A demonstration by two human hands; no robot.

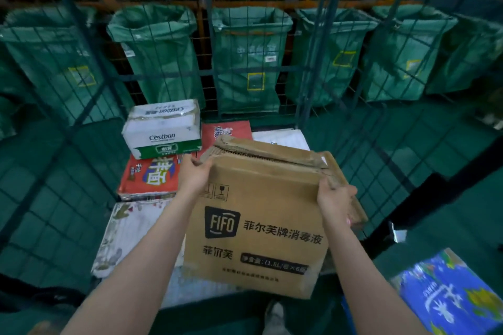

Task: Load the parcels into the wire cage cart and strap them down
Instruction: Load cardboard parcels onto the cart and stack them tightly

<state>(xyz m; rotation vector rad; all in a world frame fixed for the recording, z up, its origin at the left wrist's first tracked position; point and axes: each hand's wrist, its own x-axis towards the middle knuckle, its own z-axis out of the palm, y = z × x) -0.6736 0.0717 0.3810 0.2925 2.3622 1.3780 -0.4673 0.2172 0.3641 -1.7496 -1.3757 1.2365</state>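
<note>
Red carton (149, 178), white parcel (128, 234) in cage cart (313, 62)

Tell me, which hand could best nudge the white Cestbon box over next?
Probably the left. The left hand grips the brown FIFO box at its top corner, close to the Cestbon box. The right hand holds the opposite edge, farther away.

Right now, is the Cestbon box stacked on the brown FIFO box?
No, the Cestbon box stands farther back, apart from the FIFO box, which the left hand and right hand grip.
</note>
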